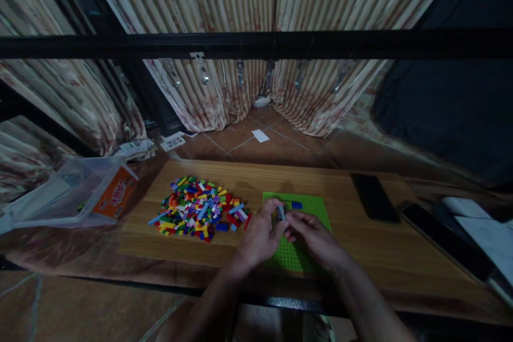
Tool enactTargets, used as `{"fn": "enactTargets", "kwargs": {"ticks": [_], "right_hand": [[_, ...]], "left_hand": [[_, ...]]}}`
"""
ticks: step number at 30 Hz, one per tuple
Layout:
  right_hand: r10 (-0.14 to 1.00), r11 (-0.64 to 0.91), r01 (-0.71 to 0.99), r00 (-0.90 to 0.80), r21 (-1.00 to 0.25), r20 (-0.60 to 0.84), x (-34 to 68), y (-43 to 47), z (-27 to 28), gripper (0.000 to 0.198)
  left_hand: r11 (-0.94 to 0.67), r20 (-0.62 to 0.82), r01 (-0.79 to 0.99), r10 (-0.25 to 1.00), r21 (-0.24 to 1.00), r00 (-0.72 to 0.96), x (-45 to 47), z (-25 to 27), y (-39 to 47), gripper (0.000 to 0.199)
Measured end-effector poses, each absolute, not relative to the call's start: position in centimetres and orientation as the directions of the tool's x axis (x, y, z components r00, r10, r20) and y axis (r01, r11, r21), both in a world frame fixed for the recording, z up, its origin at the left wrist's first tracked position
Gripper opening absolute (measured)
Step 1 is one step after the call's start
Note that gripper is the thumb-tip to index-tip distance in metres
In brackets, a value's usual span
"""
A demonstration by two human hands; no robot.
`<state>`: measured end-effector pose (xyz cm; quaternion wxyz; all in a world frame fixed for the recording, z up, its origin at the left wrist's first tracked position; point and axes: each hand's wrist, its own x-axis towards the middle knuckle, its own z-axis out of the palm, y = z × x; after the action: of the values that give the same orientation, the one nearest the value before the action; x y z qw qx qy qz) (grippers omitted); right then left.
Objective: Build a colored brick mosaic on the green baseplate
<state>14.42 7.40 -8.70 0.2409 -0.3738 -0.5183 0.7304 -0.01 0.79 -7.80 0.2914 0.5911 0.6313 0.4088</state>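
Note:
Over a green studded baseplate (294, 256), my left hand (260, 232) and my right hand (310, 232) meet with closed fingers. Between them is a small greyish-blue toy brick (281, 214), gripped from both sides. Fingers partly cover it, so its full shape is hidden. A blue brick (296, 205) lies on the baseplate just beyond my hands. To the left spreads a heap of mixed coloured bricks (196, 208), with a few loose ones near my left wrist.
The wooden board (352, 256) carries a black phone (375, 197) at the right. Beyond it lie a long dark object (444, 238) and papers (487, 235). A clear plastic bin (72, 192) with an orange label stands at far left. A dark horizontal bar (256, 45) crosses before the curtains.

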Motion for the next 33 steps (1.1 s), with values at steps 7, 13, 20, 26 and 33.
{"fn": "enactTargets", "kwargs": {"ticks": [7, 13, 20, 26, 33], "right_hand": [[0.755, -0.343, 0.027, -0.587, -0.939, -0.293, 15.5, 7.5, -8.4, 0.035], [0.913, -0.065, 0.323, -0.362, -0.944, -0.187, 17.5, 9.6, -9.9, 0.031], [0.968, 0.131, 0.731, -0.240, -0.670, -0.072, 19.1, 11.4, -11.1, 0.020], [0.960, 0.181, 0.772, -0.272, -0.609, -0.061, 18.1, 11.0, -11.5, 0.017], [0.967, 0.200, 0.844, -0.252, -0.497, -0.040, 17.4, 10.7, -11.4, 0.015]], "left_hand": [[0.013, 0.063, 0.494, 0.989, 0.869, -0.137, 1.8, -8.4, 1.5, 0.031], [0.146, -0.001, 0.580, 0.970, 0.802, -0.242, 1.2, -9.1, 2.1, 0.040], [0.294, -0.113, 0.665, 0.947, 0.686, -0.301, -0.5, -9.6, 2.7, 0.036], [0.334, -0.192, 0.676, 0.941, 0.657, -0.279, -0.2, -9.8, 2.8, 0.044], [0.339, -0.207, 0.703, 0.940, 0.625, -0.270, 0.1, -9.4, 2.9, 0.041]]}}
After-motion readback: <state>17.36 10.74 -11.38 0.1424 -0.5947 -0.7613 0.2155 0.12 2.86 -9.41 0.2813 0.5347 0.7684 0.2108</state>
